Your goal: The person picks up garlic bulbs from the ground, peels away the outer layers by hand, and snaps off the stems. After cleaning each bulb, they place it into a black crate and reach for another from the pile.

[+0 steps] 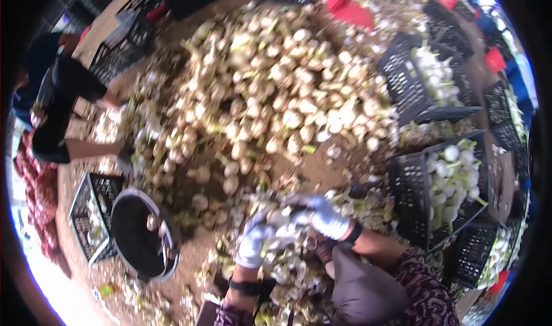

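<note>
My left hand [255,241], in a pale work glove, has its fingers curled round a white onion [280,218] in front of my knees. From the other side my right hand [323,214], gloved too, reaches to the same onion with fingers bent together. Motion blur hides what the right fingertips pinch. Papery onion peelings [290,268] lie thick on the ground beneath both hands. Just beyond spreads a big heap of unpeeled onions [287,96], some with green stalks.
Black crates of peeled white onions [411,193] stand at the right. A dark bucket [119,225] and a crate [82,225] are at the left. Another person [63,107] is at the upper left, near red mesh sacks [37,193]. Red cloth [351,6] lies behind the heap.
</note>
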Motion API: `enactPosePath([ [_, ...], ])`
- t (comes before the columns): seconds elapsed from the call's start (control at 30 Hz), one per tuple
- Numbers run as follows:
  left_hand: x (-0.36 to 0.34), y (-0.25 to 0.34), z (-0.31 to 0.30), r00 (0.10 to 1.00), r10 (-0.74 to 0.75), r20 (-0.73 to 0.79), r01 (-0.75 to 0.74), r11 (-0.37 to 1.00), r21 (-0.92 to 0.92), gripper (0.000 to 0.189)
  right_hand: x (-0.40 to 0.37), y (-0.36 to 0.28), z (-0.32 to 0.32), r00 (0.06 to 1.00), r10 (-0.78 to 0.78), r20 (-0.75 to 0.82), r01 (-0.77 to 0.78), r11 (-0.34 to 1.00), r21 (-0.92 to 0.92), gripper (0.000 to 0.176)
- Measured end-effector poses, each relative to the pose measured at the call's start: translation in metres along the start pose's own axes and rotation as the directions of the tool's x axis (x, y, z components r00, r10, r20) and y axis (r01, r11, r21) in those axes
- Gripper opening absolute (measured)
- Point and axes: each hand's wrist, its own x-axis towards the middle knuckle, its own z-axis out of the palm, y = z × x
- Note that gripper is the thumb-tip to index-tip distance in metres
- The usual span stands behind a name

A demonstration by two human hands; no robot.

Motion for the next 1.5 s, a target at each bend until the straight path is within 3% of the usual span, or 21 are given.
enactPosePath([
  [0.23,0.006,0.011,0.022,1.000,0.006,0.004,-0.006,0.998,-0.069,0.055,0.006,-0.017,0.001,0.981,0.174,-0.090,-0.153,0.967,0.205,0.024],
  [0.3,0.006,0.006,0.023,0.992,0.125,0.035,-0.127,0.989,0.080,0.053,0.006,-0.019,0.001,0.989,0.115,-0.097,-0.097,0.980,0.176,0.017],
  [0.43,0.001,0.001,0.015,1.000,0.012,-0.025,-0.009,0.990,0.138,0.048,0.003,-0.021,0.005,0.992,0.086,-0.092,-0.084,0.996,0.028,0.014],
  [0.5,0.000,-0.003,0.015,0.998,0.044,-0.049,-0.042,0.998,0.056,0.049,0.002,-0.012,0.008,0.983,0.111,-0.147,-0.094,0.989,0.116,0.013],
  [0.6,0.001,-0.022,0.004,0.998,-0.039,0.045,0.050,0.952,-0.303,0.052,0.000,-0.004,0.010,0.963,0.254,-0.087,-0.138,0.747,0.650,0.015],
  [0.77,0.000,-0.029,0.019,0.993,0.014,0.117,0.071,0.725,-0.685,0.056,-0.006,-0.011,0.012,0.971,0.226,0.084,-0.203,0.577,0.792,0.017],
  [0.83,-0.001,-0.028,0.026,0.987,0.069,0.148,0.067,0.654,-0.754,0.058,-0.006,-0.017,0.013,0.994,0.001,0.105,-0.080,0.651,0.755,0.019],
  [0.9,0.000,-0.039,0.033,0.972,0.190,0.141,0.046,0.433,-0.900,0.062,-0.013,-0.027,0.013,0.995,0.088,0.051,-0.092,0.560,0.823,0.022],
  [0.93,0.007,-0.050,0.033,0.853,0.492,0.177,-0.221,0.646,-0.731,0.065,-0.013,-0.024,0.008,0.988,-0.063,0.142,-0.081,0.571,0.817,0.022],
  [0.97,0.003,-0.057,0.030,0.808,0.561,0.178,-0.306,0.659,-0.687,0.072,-0.012,-0.021,0.006,0.950,-0.212,0.230,-0.067,0.581,0.811,0.023],
  [1.03,-0.029,-0.004,0.035,0.969,0.044,0.242,0.069,0.896,-0.439,0.081,-0.025,-0.038,0.012,0.920,-0.278,0.276,-0.072,0.571,0.818,0.017],
  [1.1,-0.034,0.002,0.044,0.967,0.197,0.160,-0.078,0.831,-0.551,0.078,-0.031,-0.067,0.012,0.831,-0.407,0.378,-0.179,0.448,0.876,0.015],
  [1.13,-0.021,-0.015,0.024,0.903,0.317,0.291,-0.047,0.745,-0.666,0.075,-0.016,-0.081,0.011,0.634,-0.663,0.398,-0.066,0.466,0.882,0.010],
  [1.17,-0.007,-0.029,0.002,0.804,0.446,0.394,0.012,0.651,-0.759,0.071,-0.022,-0.091,0.008,0.702,-0.633,0.328,0.012,0.471,0.882,0.011],
  [1.23,-0.010,-0.009,-0.008,0.877,0.314,0.364,-0.004,0.763,-0.647,0.060,-0.015,-0.074,-0.016,0.773,-0.563,0.293,0.095,0.558,0.824,0.013],
  [1.27,-0.014,0.000,-0.003,0.926,0.250,0.282,-0.037,0.805,-0.592,0.060,0.002,-0.062,-0.034,0.782,-0.430,0.452,-0.071,0.659,0.749,0.014],
  [1.3,-0.019,0.008,0.002,0.964,0.189,0.187,-0.063,0.845,-0.532,0.060,0.001,-0.055,-0.042,0.987,-0.003,0.158,-0.041,0.961,0.273,0.017],
  [1.33,-0.023,0.009,0.002,0.982,0.134,0.130,-0.062,0.891,-0.450,0.062,0.004,-0.046,-0.042,0.987,-0.002,0.163,-0.044,0.961,0.274,0.017],
  [1.43,-0.025,0.002,-0.005,0.997,0.070,0.019,-0.068,0.996,-0.062,0.071,0.010,-0.026,-0.030,0.991,-0.133,0.007,0.116,0.840,-0.530,0.026],
  [1.47,-0.023,0.001,-0.004,0.995,0.080,0.054,-0.081,0.997,0.021,0.072,0.006,-0.034,-0.022,0.999,0.040,-0.008,-0.041,0.994,-0.097,0.025],
  [1.5,-0.020,0.001,-0.003,0.992,0.092,0.091,-0.101,0.990,0.102,0.072,0.008,-0.034,-0.019,0.998,-0.046,0.035,0.053,0.969,-0.243,0.024],
])
